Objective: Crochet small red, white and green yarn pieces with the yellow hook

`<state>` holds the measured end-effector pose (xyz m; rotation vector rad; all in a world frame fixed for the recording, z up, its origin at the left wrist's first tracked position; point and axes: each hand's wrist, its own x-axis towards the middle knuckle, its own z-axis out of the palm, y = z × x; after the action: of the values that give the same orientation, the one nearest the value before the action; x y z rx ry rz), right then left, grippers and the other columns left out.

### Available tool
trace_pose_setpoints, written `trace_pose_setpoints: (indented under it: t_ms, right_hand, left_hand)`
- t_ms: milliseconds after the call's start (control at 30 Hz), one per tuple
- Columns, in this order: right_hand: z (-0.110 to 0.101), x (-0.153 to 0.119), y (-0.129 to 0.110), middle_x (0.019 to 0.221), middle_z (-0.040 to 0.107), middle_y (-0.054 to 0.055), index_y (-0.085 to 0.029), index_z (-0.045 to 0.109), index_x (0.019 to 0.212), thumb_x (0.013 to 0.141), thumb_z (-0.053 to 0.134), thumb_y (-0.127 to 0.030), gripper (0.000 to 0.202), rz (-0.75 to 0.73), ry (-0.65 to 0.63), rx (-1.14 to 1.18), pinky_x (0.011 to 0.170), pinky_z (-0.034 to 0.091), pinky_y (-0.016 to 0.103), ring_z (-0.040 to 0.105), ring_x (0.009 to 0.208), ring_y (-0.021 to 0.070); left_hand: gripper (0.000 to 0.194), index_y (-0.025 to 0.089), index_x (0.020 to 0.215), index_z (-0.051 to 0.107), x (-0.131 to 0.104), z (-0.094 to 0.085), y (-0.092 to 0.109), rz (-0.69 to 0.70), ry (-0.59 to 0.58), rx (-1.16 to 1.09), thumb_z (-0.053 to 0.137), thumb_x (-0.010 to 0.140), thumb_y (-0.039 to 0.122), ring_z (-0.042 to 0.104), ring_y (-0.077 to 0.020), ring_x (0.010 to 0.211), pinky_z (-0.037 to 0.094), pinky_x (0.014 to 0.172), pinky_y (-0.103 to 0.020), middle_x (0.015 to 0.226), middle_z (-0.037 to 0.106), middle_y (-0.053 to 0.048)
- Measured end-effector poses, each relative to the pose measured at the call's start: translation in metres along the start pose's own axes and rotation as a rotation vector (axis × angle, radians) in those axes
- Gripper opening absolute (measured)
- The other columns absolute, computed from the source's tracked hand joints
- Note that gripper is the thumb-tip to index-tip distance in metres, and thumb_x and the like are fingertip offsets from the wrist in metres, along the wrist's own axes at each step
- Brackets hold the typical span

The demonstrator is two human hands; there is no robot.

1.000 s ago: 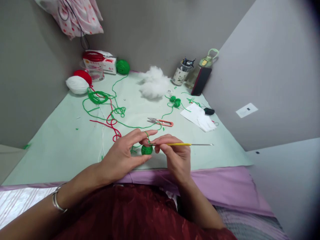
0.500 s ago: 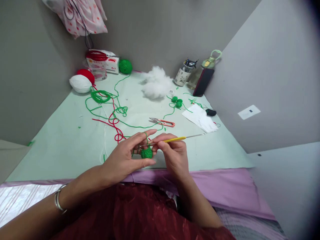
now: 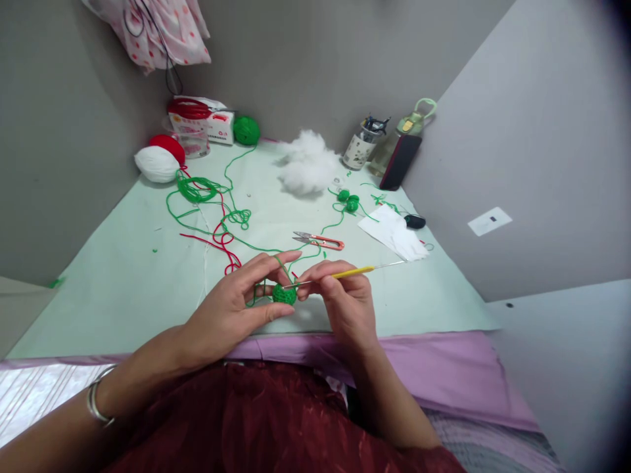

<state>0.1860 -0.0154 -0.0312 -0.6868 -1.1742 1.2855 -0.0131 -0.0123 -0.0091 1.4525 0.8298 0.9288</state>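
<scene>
Between the thumb and fingers of my left hand (image 3: 241, 292) is a small round green crochet piece (image 3: 284, 295). A strand of green yarn (image 3: 282, 265) runs over the raised left index finger down to the piece. My right hand (image 3: 345, 299) grips a crochet hook (image 3: 352, 272) by its yellow handle. The hook's metal tip lies at the top edge of the crochet piece; whether it is inside a stitch I cannot tell. Both hands are just above the table's front edge.
Thread snips (image 3: 319, 240) lie just beyond my hands. White stuffing (image 3: 308, 164) and small green crochet balls (image 3: 351, 202) are farther back. Loose green yarn (image 3: 200, 189) and red yarn (image 3: 224, 248) sprawl on the left. Paper (image 3: 392, 231) and a phone (image 3: 401, 162) are on the right.
My left hand has shifted slightly left and toward me with the crochet piece, which has turned to show more of its top. The hook has slid slightly right and tilts less steeply.
</scene>
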Motion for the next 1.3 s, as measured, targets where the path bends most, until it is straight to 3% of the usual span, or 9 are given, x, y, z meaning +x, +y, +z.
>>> trace_pose_setpoints:
  t_ms: [233, 500, 733, 867, 1067, 1200, 1300]
  right_hand:
    - [-0.005, 0.000, -0.002, 0.090, 0.078, 0.001, -0.024, 0.076, 0.096, 0.099, 0.067, -0.032, 0.012, 0.005, -0.072, 0.041, 0.074, 0.063, 0.027, 0.075, 0.075, 0.0123]
    - [-0.011, 0.002, -0.015, 0.091, 0.077, 0.004, -0.023, 0.077, 0.098, 0.101, 0.062, -0.033, 0.018, -0.032, -0.153, -0.154, 0.076, 0.064, 0.032, 0.076, 0.078, 0.0160]
    - [-0.005, -0.002, -0.025, 0.095, 0.076, 0.005, -0.023, 0.073, 0.106, 0.102, 0.058, -0.019, 0.016, -0.273, -0.234, -0.484, 0.084, 0.060, 0.036, 0.073, 0.093, 0.0181]
    - [-0.006, -0.006, -0.025, 0.097, 0.077, 0.006, -0.024, 0.072, 0.111, 0.102, 0.056, -0.016, 0.020, -0.393, -0.281, -0.645, 0.081, 0.062, 0.035, 0.074, 0.092, 0.0179]
    - [0.003, -0.015, -0.011, 0.116, 0.078, 0.007, -0.033, 0.069, 0.128, 0.093, 0.067, -0.008, 0.043, -0.728, -0.161, -1.162, 0.086, 0.065, 0.035, 0.075, 0.104, 0.0220]
    - [0.006, -0.020, -0.001, 0.110, 0.078, 0.005, -0.037, 0.069, 0.132, 0.090, 0.070, -0.006, 0.052, -0.872, -0.045, -1.258, 0.085, 0.066, 0.036, 0.075, 0.098, 0.0226]
    - [0.007, -0.020, 0.003, 0.112, 0.078, 0.005, -0.037, 0.065, 0.138, 0.091, 0.069, -0.009, 0.055, -0.870, -0.010, -1.119, 0.079, 0.067, 0.035, 0.075, 0.099, 0.0227]
  left_hand:
    - [0.055, 0.035, 0.138, 0.067, 0.003, -0.002, 0.002, 0.053, -0.029, 0.050, 0.079, 0.087, 0.022, 0.064, -0.0140, 0.098, 0.054, 0.094, -0.027, 0.100, 0.063, 0.001]
    - [0.046, 0.031, 0.134, 0.070, 0.005, -0.006, 0.006, 0.073, -0.091, 0.156, 0.075, 0.089, 0.021, 0.064, -0.0158, 0.102, 0.055, 0.092, -0.028, 0.108, 0.065, -0.001]
    - [0.048, 0.033, 0.135, 0.069, 0.005, -0.008, 0.004, 0.106, -0.097, 0.207, 0.074, 0.089, 0.019, 0.064, -0.0139, 0.095, 0.056, 0.091, -0.028, 0.100, 0.063, 0.001]
    - [0.046, 0.030, 0.132, 0.071, 0.004, -0.007, 0.003, 0.077, -0.074, 0.170, 0.075, 0.088, 0.020, 0.064, -0.0149, 0.095, 0.057, 0.089, -0.027, 0.099, 0.064, 0.000]
    - [0.048, 0.024, 0.135, 0.069, -0.003, 0.010, 0.005, -0.042, 0.187, -0.042, 0.076, 0.089, 0.035, 0.064, -0.0189, 0.099, 0.056, 0.089, -0.029, 0.102, 0.064, -0.003]
    - [0.051, 0.027, 0.139, 0.066, -0.006, 0.019, 0.001, -0.144, 0.165, -0.345, 0.076, 0.090, 0.038, 0.064, -0.0172, 0.102, 0.052, 0.096, -0.028, 0.108, 0.066, -0.003]
    - [0.054, 0.027, 0.138, 0.067, -0.004, 0.018, 0.001, -0.307, 0.048, -0.652, 0.081, 0.086, 0.036, 0.063, -0.0161, 0.103, 0.050, 0.093, -0.024, 0.107, 0.069, -0.003]
